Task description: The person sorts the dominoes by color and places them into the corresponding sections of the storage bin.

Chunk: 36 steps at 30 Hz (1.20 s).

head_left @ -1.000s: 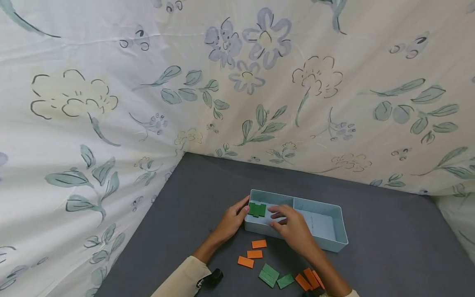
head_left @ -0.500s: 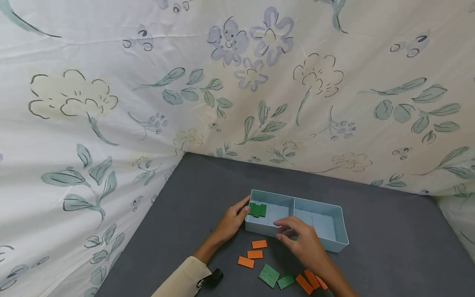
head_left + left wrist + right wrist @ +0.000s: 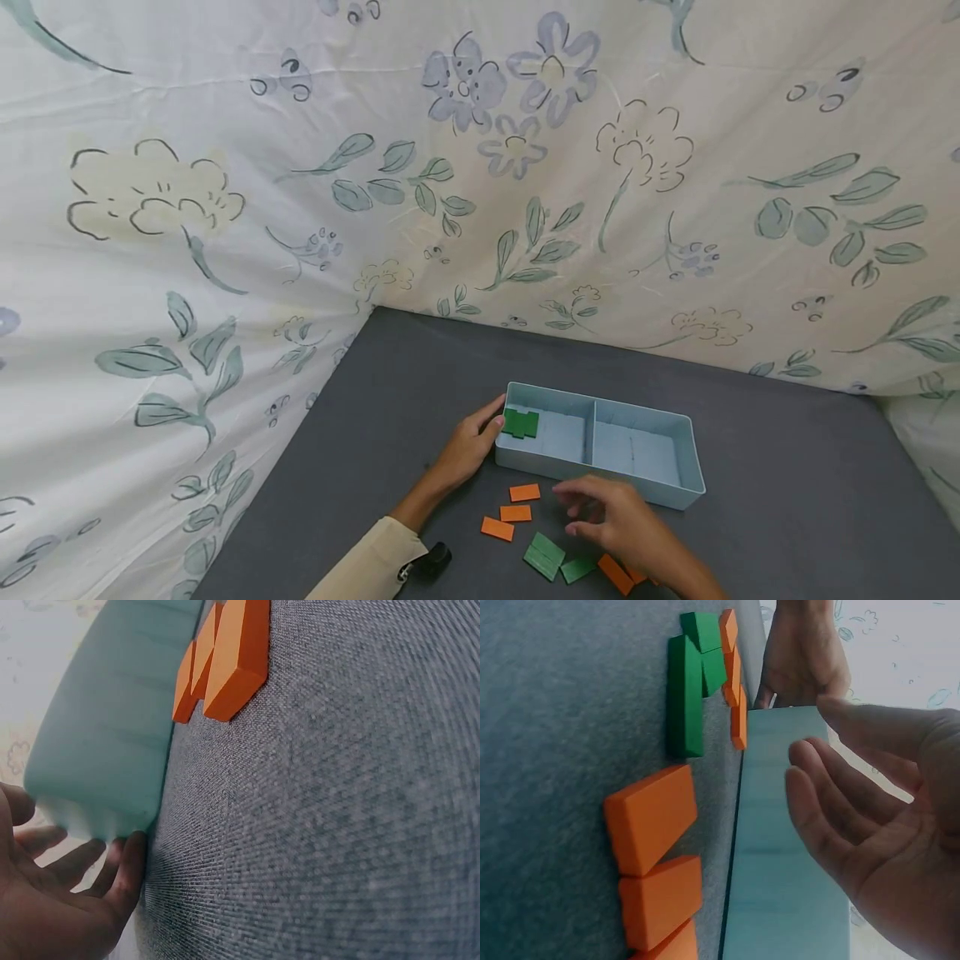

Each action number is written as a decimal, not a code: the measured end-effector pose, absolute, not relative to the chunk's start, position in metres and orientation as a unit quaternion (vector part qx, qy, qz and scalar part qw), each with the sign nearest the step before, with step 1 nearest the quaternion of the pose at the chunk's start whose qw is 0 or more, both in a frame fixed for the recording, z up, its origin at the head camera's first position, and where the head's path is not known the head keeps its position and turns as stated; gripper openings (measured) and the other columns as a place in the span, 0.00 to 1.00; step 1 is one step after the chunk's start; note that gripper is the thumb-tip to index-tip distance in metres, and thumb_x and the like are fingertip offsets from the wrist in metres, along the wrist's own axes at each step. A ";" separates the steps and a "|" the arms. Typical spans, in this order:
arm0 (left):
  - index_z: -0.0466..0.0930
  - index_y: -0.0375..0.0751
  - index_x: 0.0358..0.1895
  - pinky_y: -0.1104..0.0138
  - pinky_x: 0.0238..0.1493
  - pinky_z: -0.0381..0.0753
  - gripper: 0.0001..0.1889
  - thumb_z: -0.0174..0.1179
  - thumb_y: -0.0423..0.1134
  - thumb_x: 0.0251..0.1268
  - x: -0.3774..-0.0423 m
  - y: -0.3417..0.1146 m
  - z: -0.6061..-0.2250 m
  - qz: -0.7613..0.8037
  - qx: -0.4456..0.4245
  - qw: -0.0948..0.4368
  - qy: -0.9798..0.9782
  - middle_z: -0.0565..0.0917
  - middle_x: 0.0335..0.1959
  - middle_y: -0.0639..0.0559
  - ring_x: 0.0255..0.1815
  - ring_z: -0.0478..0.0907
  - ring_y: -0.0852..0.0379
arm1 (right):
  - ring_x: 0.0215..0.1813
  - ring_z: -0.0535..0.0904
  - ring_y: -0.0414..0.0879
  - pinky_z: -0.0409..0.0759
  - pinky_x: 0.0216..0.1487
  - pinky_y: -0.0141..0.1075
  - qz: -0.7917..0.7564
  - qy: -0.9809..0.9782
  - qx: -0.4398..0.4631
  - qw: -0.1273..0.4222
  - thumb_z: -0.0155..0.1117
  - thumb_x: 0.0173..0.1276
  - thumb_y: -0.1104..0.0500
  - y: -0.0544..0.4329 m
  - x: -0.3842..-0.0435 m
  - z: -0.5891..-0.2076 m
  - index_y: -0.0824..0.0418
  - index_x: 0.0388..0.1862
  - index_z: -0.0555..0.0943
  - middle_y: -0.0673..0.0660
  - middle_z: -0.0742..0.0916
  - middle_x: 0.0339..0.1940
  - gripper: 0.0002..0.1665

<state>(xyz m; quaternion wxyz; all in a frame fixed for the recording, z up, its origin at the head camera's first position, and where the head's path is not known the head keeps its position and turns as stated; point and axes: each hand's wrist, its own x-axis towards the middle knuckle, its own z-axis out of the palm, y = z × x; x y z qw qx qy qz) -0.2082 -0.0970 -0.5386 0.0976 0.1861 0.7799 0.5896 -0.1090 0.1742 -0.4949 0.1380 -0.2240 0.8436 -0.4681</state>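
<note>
A light blue box (image 3: 536, 457) with two compartments stands on the dark cloth. Green blocks (image 3: 520, 423) lie side by side at the left end of its left compartment. My left hand (image 3: 463, 450) holds that end, thumb at the rim and fingers against the outer end wall (image 3: 94, 817). My right hand (image 3: 611, 517) hovers in front of the box with fingers loosely bent and nothing between them. Below it lie loose green blocks (image 3: 543, 557) and orange blocks (image 3: 651, 817), the latter partly covered by the hand in the head view.
Three orange blocks (image 3: 515, 513) lie between the left forearm and the loose green ones, near the box's front wall. The box's right compartment (image 3: 645, 450) shows its bare floor. Flowered cloth (image 3: 480, 167) hangs behind and to the left of the dark surface.
My right hand has come out of the box's left compartment, back over the front wall towards the loose blocks. The left hand, box and green blocks in it stay in place.
</note>
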 end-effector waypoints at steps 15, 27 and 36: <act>0.57 0.41 0.85 0.43 0.83 0.57 0.28 0.47 0.40 0.90 -0.210 -0.097 -0.531 0.592 0.182 0.106 0.778 0.60 0.85 0.42 0.86 0.54 0.43 | 0.47 0.81 0.37 0.84 0.48 0.36 -0.424 0.839 -0.246 0.234 0.86 0.51 0.68 0.186 -0.108 -0.503 0.55 0.61 0.86 0.49 0.88 0.52 0.36; 0.57 0.40 0.85 0.43 0.83 0.56 0.28 0.47 0.40 0.90 -0.211 -0.097 -0.530 0.586 0.172 0.109 0.785 0.60 0.85 0.43 0.86 0.54 0.43 | 0.44 0.78 0.37 0.82 0.42 0.35 -0.408 0.857 -0.235 0.210 0.82 0.52 0.72 0.185 -0.110 -0.516 0.58 0.61 0.86 0.49 0.85 0.48 0.35; 0.56 0.39 0.85 0.43 0.83 0.56 0.29 0.47 0.41 0.90 -0.211 -0.098 -0.530 0.593 0.178 0.113 0.777 0.59 0.86 0.42 0.87 0.53 0.43 | 0.36 0.74 0.35 0.76 0.34 0.34 -0.404 0.863 -0.204 0.224 0.85 0.59 0.60 0.182 -0.108 -0.507 0.61 0.60 0.85 0.48 0.82 0.38 0.30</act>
